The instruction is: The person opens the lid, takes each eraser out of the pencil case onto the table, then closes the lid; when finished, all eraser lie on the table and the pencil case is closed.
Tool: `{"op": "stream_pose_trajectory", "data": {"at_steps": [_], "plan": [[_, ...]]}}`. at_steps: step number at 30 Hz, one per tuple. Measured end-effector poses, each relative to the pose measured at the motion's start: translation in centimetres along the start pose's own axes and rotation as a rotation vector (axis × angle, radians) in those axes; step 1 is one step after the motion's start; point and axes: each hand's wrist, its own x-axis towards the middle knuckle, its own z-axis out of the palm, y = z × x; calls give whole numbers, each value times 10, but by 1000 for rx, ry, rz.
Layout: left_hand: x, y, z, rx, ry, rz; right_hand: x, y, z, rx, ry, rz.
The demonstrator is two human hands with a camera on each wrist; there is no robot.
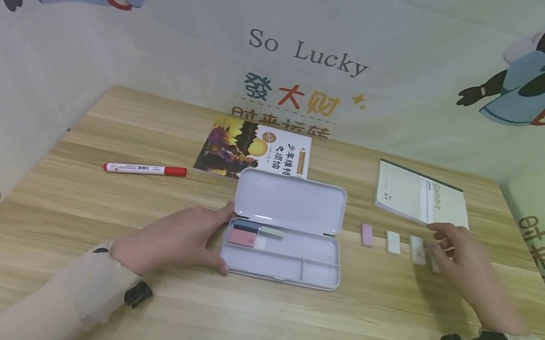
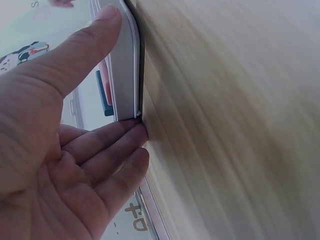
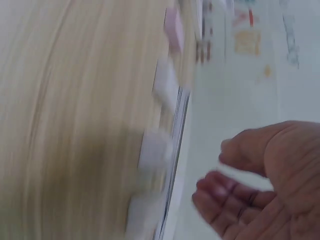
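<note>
An open white pencil case (image 1: 262, 268) lies on the table with its lid raised at the back. My left hand (image 1: 170, 239) spans its left end, thumb at the front corner and fingers at the back one. Inside the upper compartment are a red-pink eraser (image 1: 241, 237), a dark blue one (image 1: 246, 226), a grey-green one (image 1: 273, 233) and a small white one. Right of the case stand a pink eraser (image 1: 367, 235) and white erasers (image 1: 393, 242) in a row. My right hand (image 1: 466, 268) hovers over the rightmost eraser, partly hiding it; its fingers are loosely bent, holding nothing.
A red-capped marker (image 1: 145, 169) lies at the left. Behind the case is a picture-covered book (image 1: 255, 149), partly covered by the lid. A notebook (image 1: 422, 194) lies beyond the eraser row. A printed cloth (image 1: 312, 24) hangs along the table's back edge.
</note>
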Motion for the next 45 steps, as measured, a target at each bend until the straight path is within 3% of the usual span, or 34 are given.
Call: {"op": "stream_pose_trajectory", "data": {"at_steps": [3,7,13,27,37,45], "plan": [[-1,-1,0,1,2,-3,8,-30,10,14,22,-154],[-1,-2,0,3,3,-2,18,-69,28,66,-35,-310],[-1,-1,-1,-9,-1,-1,36,-112,52,142,-160,-415],[0,0,0,-11,8,8,59,-169,82,137,-418,-484],[1,-1,1,-30,0,-1,67,-188,90,9,-449,-464],[3,0,1,-32,-2,0,68,-199,95,-52,-427,-427]]}}
